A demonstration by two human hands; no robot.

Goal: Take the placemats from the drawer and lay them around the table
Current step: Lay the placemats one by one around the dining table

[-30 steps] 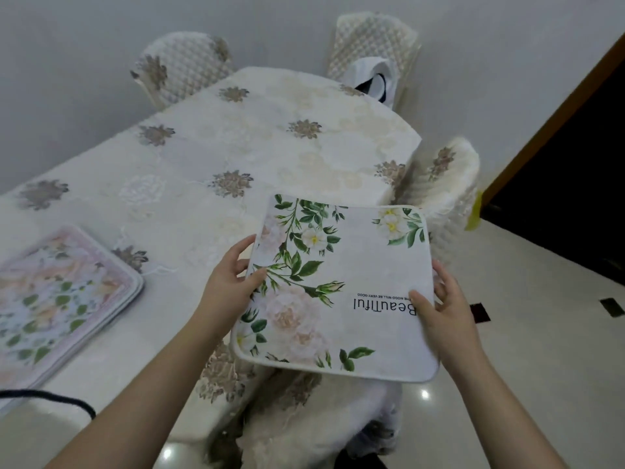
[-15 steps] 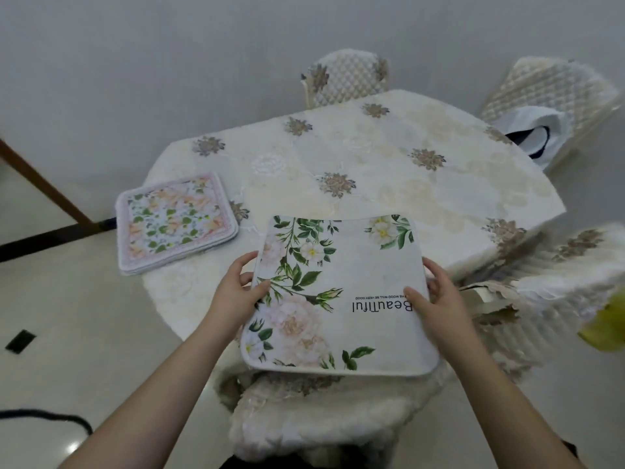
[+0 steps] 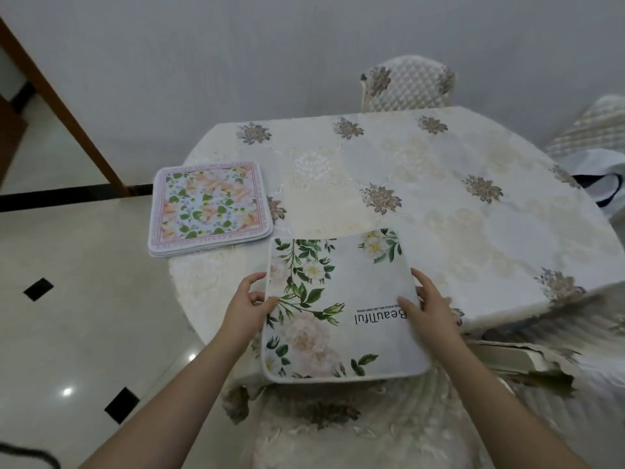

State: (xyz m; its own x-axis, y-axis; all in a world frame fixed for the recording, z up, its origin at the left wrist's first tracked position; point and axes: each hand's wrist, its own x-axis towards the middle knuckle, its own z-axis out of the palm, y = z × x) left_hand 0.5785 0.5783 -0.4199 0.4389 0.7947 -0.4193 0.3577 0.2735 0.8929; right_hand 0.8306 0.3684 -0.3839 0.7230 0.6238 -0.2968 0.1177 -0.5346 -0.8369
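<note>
A white placemat (image 3: 341, 306) printed with green leaves, pale flowers and the word "Beautiful" is held over the near edge of the table (image 3: 422, 184). My left hand (image 3: 248, 304) grips its left edge and my right hand (image 3: 427, 308) grips its right edge, thumbs on top. Its near part juts out past the table's edge. A stack of pink-and-green floral placemats (image 3: 208, 206) lies on the table's left side, apart from both hands.
The table wears a cream cloth with brown flower motifs. Covered chairs stand at the far side (image 3: 407, 84), at the right (image 3: 592, 130) and just below the held mat (image 3: 345, 428). A white bag with black handles (image 3: 598, 184) sits on the right chair. Glossy tiled floor lies to the left.
My view has swung left around the table, bringing the stack of mats into fuller sight. The held placemat has come lower and closer to the tabletop's near edge, still in both hands.
</note>
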